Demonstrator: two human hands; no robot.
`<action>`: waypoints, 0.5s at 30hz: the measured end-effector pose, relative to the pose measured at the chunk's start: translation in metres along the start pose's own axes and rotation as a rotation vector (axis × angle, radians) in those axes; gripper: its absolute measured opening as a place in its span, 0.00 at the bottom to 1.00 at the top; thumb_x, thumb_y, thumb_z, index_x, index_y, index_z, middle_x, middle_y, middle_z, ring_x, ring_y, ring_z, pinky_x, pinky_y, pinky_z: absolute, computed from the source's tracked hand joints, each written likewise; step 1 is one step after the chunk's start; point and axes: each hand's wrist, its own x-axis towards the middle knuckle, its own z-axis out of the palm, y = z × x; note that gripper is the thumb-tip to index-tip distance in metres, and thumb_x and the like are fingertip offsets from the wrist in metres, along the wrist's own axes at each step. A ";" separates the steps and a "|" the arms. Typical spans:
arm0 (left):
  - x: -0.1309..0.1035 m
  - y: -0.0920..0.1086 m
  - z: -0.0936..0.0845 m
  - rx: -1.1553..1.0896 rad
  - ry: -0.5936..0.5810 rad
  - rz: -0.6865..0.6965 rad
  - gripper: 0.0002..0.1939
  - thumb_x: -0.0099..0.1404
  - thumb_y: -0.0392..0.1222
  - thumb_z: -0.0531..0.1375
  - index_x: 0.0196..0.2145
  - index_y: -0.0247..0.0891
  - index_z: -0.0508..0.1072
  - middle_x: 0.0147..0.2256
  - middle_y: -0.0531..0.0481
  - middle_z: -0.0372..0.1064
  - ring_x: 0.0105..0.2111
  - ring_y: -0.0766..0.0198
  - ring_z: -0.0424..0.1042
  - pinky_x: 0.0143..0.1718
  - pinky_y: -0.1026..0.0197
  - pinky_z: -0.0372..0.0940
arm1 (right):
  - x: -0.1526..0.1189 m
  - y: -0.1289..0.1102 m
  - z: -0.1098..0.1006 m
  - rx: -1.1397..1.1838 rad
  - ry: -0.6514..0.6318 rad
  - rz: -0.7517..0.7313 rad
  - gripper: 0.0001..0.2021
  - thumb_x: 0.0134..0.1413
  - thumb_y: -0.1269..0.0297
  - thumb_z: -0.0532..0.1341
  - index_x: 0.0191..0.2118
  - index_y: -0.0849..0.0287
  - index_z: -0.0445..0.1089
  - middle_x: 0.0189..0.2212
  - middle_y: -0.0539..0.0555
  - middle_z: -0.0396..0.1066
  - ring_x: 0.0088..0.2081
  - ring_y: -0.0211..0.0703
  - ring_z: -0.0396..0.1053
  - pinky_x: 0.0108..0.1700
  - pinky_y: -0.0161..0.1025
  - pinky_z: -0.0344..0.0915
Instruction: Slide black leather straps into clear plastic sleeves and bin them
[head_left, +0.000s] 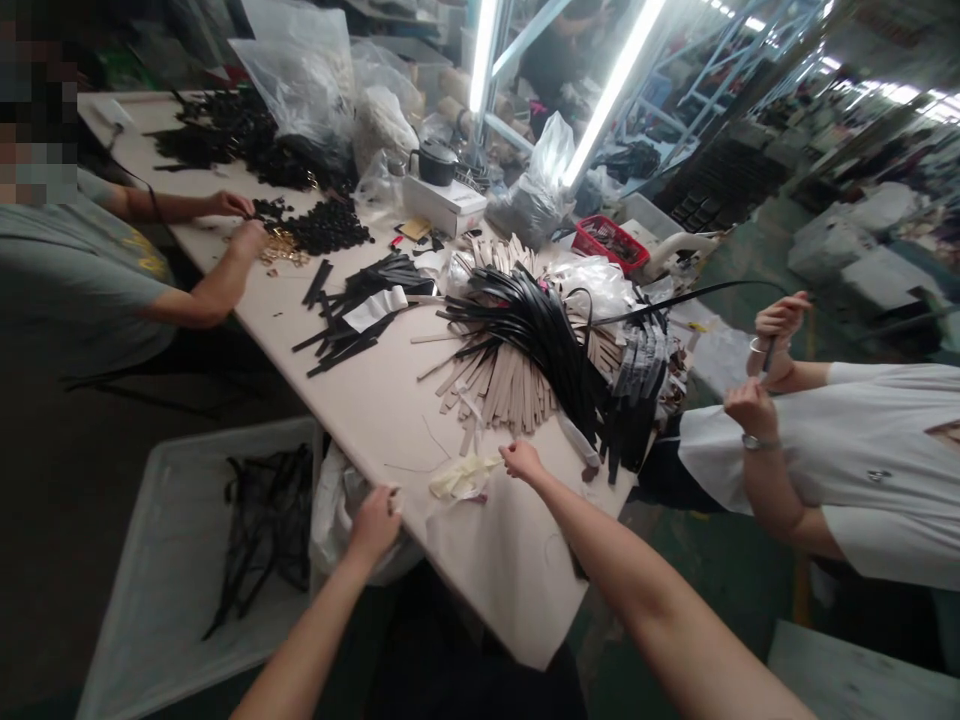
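Observation:
My right hand (pixel 523 463) is closed in a pinch at the end of a crumpled pale yellow piece of paper (pixel 461 478) lying over the table. At the table's near left edge is my left hand (pixel 375 524), its fingers curled together; a small dark spot shows at the fingertips, too small to name. Just beyond my right hand spreads a pile of beige strips (pixel 517 390), with a bundle of long black straps (pixel 536 320) lying across it. Thin loose threads (pixel 420 468) rest on the tabletop between my hands.
Across the left side of the table (pixel 337 400), a person handles small parts beside black pieces (pixel 330 225). At right, another person in a white shirt holds a long black strap (pixel 697 292). A white bin (pixel 150 560) with black straps stands below left; a red basket (pixel 611 243) sits behind.

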 end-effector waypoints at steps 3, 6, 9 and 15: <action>-0.007 0.043 0.075 0.206 -0.125 0.088 0.16 0.52 0.29 0.59 0.40 0.39 0.70 0.45 0.40 0.69 0.49 0.49 0.67 0.54 0.53 0.59 | 0.016 -0.007 0.029 0.006 0.023 0.001 0.11 0.58 0.61 0.61 0.30 0.63 0.75 0.24 0.57 0.76 0.29 0.43 0.74 0.37 0.35 0.66; -0.011 0.052 0.105 0.277 -0.118 0.052 0.15 0.52 0.26 0.58 0.37 0.39 0.69 0.45 0.39 0.68 0.50 0.48 0.66 0.53 0.51 0.58 | 0.034 -0.005 0.032 0.013 0.114 0.000 0.08 0.57 0.66 0.59 0.34 0.62 0.76 0.31 0.59 0.78 0.35 0.45 0.75 0.40 0.35 0.66; -0.009 0.044 0.101 0.079 -0.092 -0.065 0.13 0.52 0.25 0.56 0.32 0.41 0.68 0.39 0.43 0.70 0.45 0.50 0.70 0.48 0.53 0.62 | 0.061 0.007 0.000 0.018 0.263 0.001 0.13 0.61 0.66 0.54 0.44 0.62 0.73 0.39 0.61 0.77 0.42 0.46 0.73 0.45 0.36 0.65; 0.009 0.050 0.088 -0.547 0.121 -0.469 0.05 0.54 0.39 0.60 0.30 0.42 0.67 0.23 0.53 0.66 0.23 0.59 0.68 0.24 0.62 0.60 | 0.126 0.030 -0.094 -0.014 0.502 0.041 0.19 0.64 0.64 0.49 0.55 0.66 0.65 0.51 0.69 0.69 0.53 0.52 0.66 0.54 0.41 0.60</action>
